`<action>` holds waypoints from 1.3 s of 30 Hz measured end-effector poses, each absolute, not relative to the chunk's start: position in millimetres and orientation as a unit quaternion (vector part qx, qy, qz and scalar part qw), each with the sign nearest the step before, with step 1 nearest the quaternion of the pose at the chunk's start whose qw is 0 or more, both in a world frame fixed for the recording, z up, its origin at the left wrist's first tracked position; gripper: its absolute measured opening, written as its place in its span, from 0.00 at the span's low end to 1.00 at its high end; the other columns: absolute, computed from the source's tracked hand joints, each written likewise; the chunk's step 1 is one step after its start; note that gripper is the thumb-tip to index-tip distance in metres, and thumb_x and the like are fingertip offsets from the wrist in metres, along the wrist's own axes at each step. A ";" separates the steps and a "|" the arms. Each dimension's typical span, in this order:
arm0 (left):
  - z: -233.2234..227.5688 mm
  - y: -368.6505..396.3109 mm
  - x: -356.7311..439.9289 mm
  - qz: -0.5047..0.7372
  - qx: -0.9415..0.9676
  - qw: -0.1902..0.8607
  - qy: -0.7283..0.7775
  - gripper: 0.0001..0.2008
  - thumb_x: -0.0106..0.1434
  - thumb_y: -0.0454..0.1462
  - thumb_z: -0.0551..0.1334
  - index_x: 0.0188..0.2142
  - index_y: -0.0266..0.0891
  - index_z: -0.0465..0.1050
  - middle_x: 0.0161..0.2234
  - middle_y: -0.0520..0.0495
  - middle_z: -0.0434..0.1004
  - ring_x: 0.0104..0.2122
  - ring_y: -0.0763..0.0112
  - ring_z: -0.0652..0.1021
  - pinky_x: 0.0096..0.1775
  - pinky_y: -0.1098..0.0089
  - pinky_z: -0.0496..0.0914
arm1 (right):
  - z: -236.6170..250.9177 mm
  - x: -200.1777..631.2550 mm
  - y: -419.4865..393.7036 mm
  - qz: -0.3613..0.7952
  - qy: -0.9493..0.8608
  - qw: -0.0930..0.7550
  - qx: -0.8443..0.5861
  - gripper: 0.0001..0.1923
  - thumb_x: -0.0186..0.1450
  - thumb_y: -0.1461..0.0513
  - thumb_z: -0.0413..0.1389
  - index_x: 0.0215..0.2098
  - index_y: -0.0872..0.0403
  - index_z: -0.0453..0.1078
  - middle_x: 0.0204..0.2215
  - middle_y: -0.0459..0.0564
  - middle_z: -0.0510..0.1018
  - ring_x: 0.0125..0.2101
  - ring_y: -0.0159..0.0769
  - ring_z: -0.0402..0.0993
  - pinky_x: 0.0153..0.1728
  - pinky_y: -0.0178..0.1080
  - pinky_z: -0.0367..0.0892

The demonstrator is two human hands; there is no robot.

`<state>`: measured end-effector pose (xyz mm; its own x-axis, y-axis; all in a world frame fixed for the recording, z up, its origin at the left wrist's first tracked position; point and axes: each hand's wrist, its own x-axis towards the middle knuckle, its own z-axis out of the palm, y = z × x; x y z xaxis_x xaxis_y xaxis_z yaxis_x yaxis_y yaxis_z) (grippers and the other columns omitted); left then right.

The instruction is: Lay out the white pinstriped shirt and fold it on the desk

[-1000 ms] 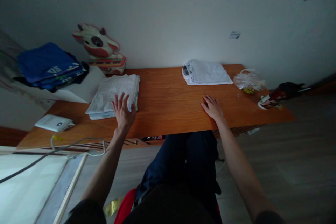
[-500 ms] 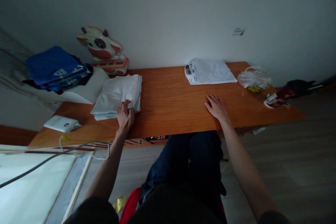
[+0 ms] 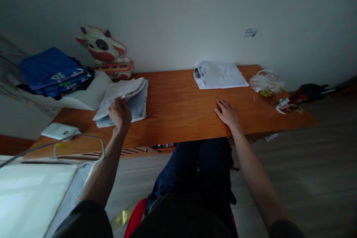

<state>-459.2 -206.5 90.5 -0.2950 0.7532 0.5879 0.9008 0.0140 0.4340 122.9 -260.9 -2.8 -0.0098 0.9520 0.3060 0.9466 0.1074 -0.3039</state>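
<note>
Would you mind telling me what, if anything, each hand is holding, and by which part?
The left hand grips the top folded white cloth by its near edge. The right hand lies flat on the table, holding nothing.

Left hand [image 3: 119,113] grips a folded white cloth [image 3: 122,90]; right hand [image 3: 226,113] flat on table [image 3: 178,96].

A wooden bench [image 3: 178,96] runs across the middle of the frame against a pale wall. At its far edge, right of centre, lies a folded white garment [image 3: 220,75], with a clear plastic bag [image 3: 266,83] just beside it to the right. At upper left a cow toy [image 3: 104,51] stands by the wall, beside a stack of blue clothes [image 3: 51,70] on a white sheet. A small white device [image 3: 57,131] with a cable sits at the bench's left end.
</note>
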 end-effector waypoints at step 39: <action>36.9 -272.6 -308.8 -0.333 -0.744 -0.149 -0.560 0.09 0.72 0.36 0.63 0.51 0.43 0.78 0.47 0.41 0.84 0.50 0.52 0.80 0.56 0.51 0.74 | 6.5 118.7 -268.4 0.014 -0.716 0.258 -0.649 0.31 0.77 0.44 0.50 0.67 0.53 0.74 0.70 0.59 0.73 0.71 0.55 0.64 0.74 0.63 0.56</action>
<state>-308.8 -272.6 36.9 0.1516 0.9321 0.3291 0.7342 -0.3291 0.5938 118.7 -268.4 6.5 -0.0249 0.9364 0.3499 0.9215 0.1572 -0.3551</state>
